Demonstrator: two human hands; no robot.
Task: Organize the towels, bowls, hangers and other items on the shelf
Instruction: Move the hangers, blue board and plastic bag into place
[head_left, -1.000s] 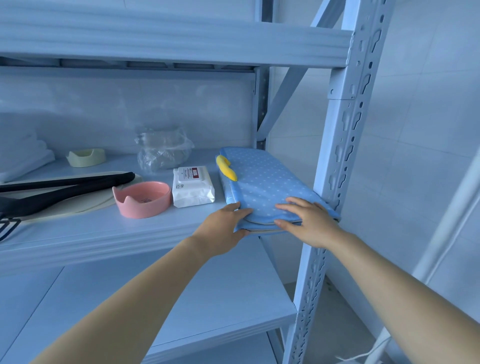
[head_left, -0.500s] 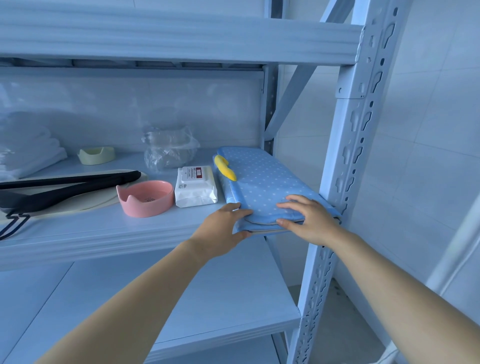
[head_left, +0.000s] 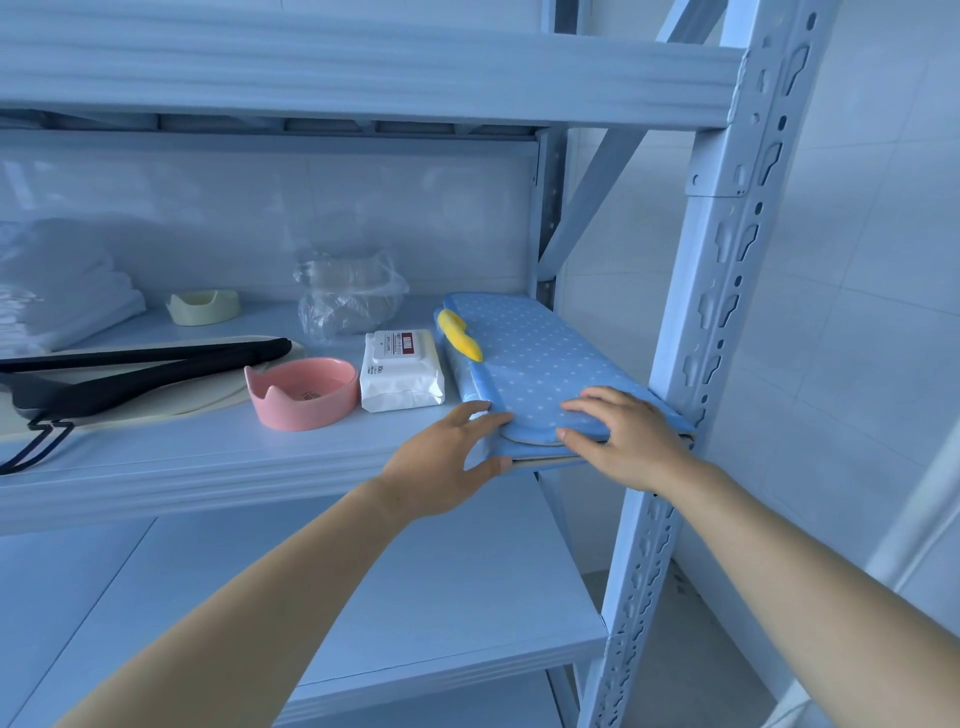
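Head view: folded blue dotted cloth (head_left: 535, 358), bearing a yellow tab (head_left: 460, 338), lies at the right end of the middle shelf (head_left: 208, 457), its near edge at the shelf front, beside the upright post (head_left: 727, 291); left hand (head_left: 441, 457) pinches its near left corner, fingers above, thumb below; right hand (head_left: 623, 441) rests flat on top, fingers spread. Leftward along the shelf: white wipes pack (head_left: 402, 374), just beside the cloth; pink bowl (head_left: 304, 392); black hangers (head_left: 145, 369); behind them, clear plastic bag (head_left: 348, 296), pale green bowl (head_left: 203, 306) and white towels (head_left: 62, 291).
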